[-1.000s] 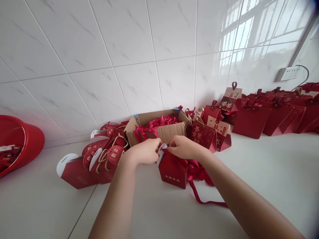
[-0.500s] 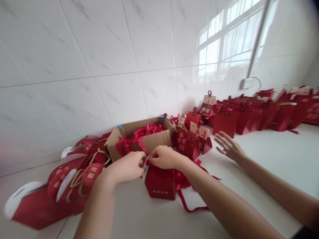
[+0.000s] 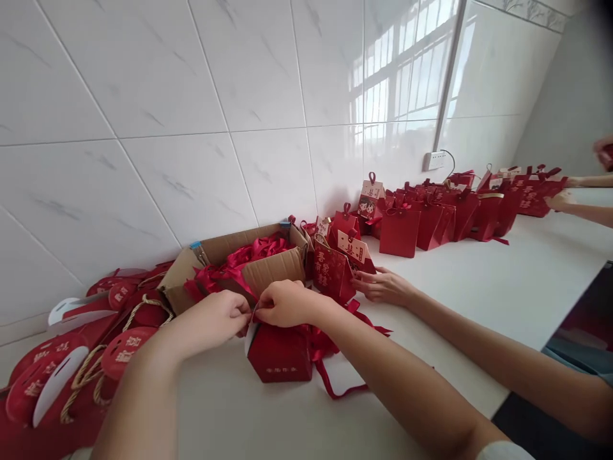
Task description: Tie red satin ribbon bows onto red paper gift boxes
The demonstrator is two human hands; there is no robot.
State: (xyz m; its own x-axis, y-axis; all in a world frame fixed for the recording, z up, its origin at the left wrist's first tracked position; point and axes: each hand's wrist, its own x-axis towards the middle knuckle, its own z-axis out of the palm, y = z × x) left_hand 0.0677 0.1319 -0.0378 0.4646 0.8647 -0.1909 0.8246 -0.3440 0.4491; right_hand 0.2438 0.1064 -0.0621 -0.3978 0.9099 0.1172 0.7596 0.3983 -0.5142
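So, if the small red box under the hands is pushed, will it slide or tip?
The red box looks like thin folded card, probably light and easily dented. On the smooth counter it would likely slide, though its trailing ribbon may drag.

Small red gift box (image 3: 280,352) stands upright on the counter, top flaps pinched.

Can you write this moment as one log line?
hands: left hand and right hand pinch red gift box top | box: upright on counter | co-worker's hand: beside red bag
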